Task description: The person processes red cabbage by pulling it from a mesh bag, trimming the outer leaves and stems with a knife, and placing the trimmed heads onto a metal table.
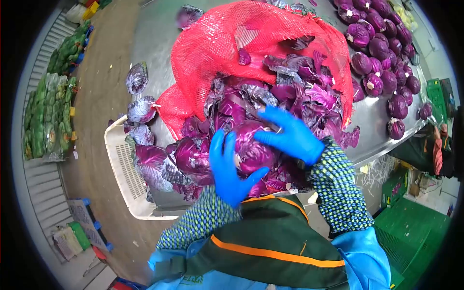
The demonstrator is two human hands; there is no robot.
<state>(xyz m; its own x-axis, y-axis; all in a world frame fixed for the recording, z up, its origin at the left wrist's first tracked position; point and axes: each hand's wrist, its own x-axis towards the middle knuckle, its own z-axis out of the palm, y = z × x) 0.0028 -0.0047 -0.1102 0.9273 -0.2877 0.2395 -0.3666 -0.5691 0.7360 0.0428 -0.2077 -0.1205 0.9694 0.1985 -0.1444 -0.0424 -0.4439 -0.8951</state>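
- Dk-green apron w/ orange stripe (270,241): 1, bottom of head view, closest to lens. Blue-green patterned sleeves (338,193): 2.
- Left hand in blue rubber glove (229,169): 1. Fingers upright against near-left side of round purple-red cabbage head (253,147), thumb hooked under, clasping it.
- Right hand in blue rubber glove (290,135): 1. Palm over top-right of same head, fingers spread, gripping it. Small shiny bit by the fingers; can't tell what.
- Held head: 1. Sits in heap of loose purple cabbage leaves (299,82) at near edge of grey steel table (154,43), just below mouth of red mesh sack (227,43) (1, open, leaves spilling out).
- Step, as judged: head being worked over the heap, not yet clear of it. Next move calls for firm two-hand hold & clean lift, since leaves crowd it on all sides.
- Trimmed purple cabbage heads in rows (377,48): approx 20 counted, far right of table, more cut off at frame edge. Well apart from both hands.
- Untrimmed leafy purple heads (137,77): 3 seen, left of sack.
- White slatted plastic crate (121,169): 1, beside table at left, purple leaves in it.
- Bagged green veg stacks (43,116): far left on floor, no. unclear.
- Green plastic crates (411,227): lower right, no. unclear.
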